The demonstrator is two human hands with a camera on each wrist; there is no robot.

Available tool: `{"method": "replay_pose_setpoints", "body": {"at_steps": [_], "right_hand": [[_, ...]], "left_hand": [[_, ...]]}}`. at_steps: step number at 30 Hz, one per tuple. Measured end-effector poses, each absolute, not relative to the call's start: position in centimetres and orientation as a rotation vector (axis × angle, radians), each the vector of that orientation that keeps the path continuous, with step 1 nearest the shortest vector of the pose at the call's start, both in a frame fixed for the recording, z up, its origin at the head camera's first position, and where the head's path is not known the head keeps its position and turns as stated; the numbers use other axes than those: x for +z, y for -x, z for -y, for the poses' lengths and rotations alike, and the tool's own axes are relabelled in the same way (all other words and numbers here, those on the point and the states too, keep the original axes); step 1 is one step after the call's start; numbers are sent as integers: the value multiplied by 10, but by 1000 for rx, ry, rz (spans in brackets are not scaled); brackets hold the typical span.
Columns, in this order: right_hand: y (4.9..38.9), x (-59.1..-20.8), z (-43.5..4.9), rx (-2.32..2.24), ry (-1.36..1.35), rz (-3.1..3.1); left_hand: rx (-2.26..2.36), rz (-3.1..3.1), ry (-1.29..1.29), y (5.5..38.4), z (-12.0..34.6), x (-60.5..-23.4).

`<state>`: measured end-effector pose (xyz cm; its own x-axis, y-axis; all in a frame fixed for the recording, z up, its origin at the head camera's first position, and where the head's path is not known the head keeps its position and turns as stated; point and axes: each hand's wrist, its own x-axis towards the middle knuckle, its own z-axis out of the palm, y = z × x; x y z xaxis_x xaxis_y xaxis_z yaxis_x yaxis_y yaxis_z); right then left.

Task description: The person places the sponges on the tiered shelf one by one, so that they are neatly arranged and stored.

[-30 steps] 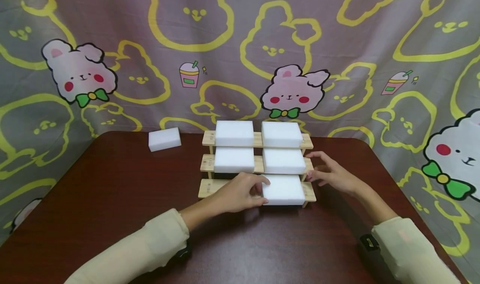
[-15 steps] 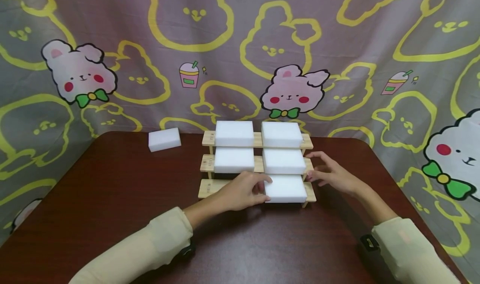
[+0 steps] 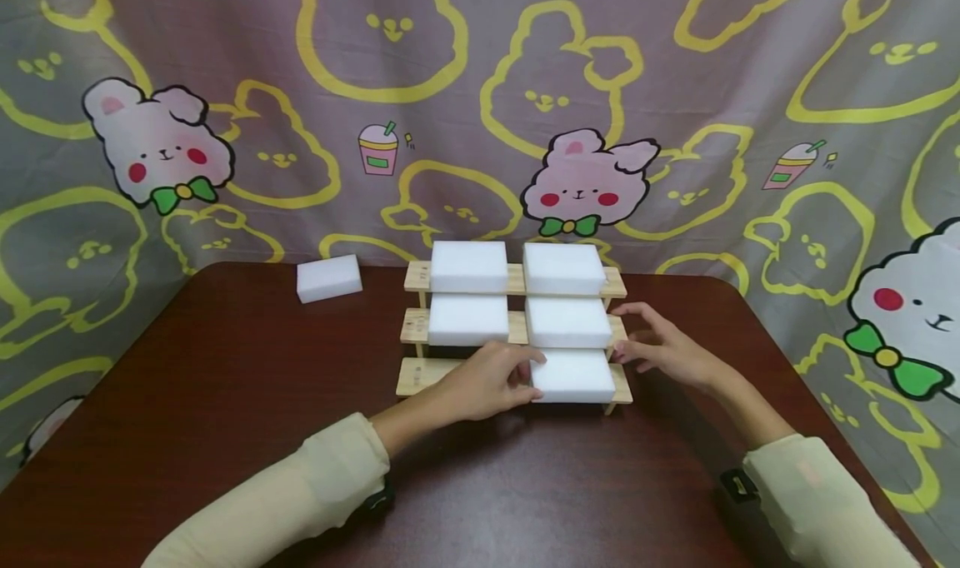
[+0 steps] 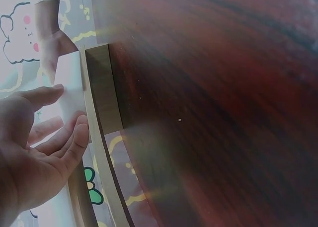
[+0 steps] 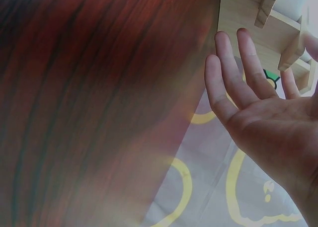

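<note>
A three-step wooden rack [image 3: 420,376] stands on the table and bears several white foam blocks. My left hand [image 3: 483,381] pinches the left end of the foam block [image 3: 576,376] on the lowest step, one fingertip on top and another at the front edge. In the left wrist view, the thumb and fingers of that hand [image 4: 39,147] bend around the block's near end. My right hand [image 3: 671,351] is at the rack's right end, fingertips right at the middle step. In the right wrist view its fingers [image 5: 253,73] are spread and fairly straight, and nothing is held.
A loose white foam block [image 3: 328,279] lies at the back left of the dark wooden table [image 3: 225,368]. Two blocks sit on the top step and two on the middle one. A patterned curtain [image 3: 450,135] hangs behind the table and along its sides.
The block on the lowest step has slid a little to the right and back, my left hand moving with it. The right hand has stayed at the rack's right end.
</note>
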<state>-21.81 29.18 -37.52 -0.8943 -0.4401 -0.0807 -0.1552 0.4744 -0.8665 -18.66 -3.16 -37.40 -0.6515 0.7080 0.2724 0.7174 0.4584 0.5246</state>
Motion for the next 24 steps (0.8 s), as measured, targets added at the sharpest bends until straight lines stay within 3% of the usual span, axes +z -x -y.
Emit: {"method": "replay_pose_setpoints", "body": {"at_steps": [24], "right_hand": [[220,-377,-293,-1387,518,-2423]], "left_hand": [[-927,2698,1321,183,34,-370]]}}
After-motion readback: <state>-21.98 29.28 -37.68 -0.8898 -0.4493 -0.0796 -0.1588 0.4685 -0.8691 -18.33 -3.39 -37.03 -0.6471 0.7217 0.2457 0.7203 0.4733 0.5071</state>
